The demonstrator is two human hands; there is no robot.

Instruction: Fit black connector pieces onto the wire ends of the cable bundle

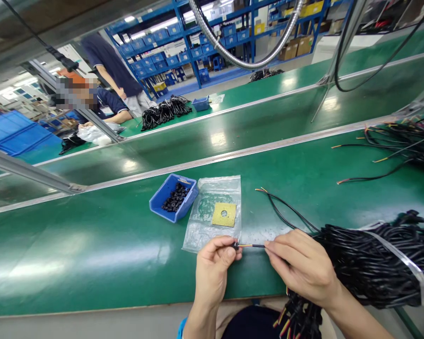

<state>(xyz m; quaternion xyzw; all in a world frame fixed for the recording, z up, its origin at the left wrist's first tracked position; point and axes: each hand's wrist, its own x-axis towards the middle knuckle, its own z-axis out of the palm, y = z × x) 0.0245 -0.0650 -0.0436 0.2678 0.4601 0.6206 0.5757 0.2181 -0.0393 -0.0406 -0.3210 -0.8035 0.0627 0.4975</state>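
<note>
Between thumb and fingers, my left hand (pixel 215 268) pinches a small black connector (pixel 235 245), mostly covered by the fingertips. My right hand (pixel 300 263) is closed on a thin black cable (pixel 257 246), whose bared coloured wires run to the connector. Both hands are just above the green table's front part. Behind them lies a clear zip bag (pixel 205 200) with a yellow square pad (pixel 224 214) on it, a round hole in its middle. A blue bin (pixel 162 197) of small black parts (pixel 176 197) stands left of the bag.
A tied bundle of black cables (pixel 374 263) lies at the right, more loose cables (pixel 410 146) behind it. Cable ends with coloured wires (pixel 293 320) hang near my lap. A metal rail (pixel 183 165) crosses the table. Two people are across the bench, near blue shelves (pixel 183 33).
</note>
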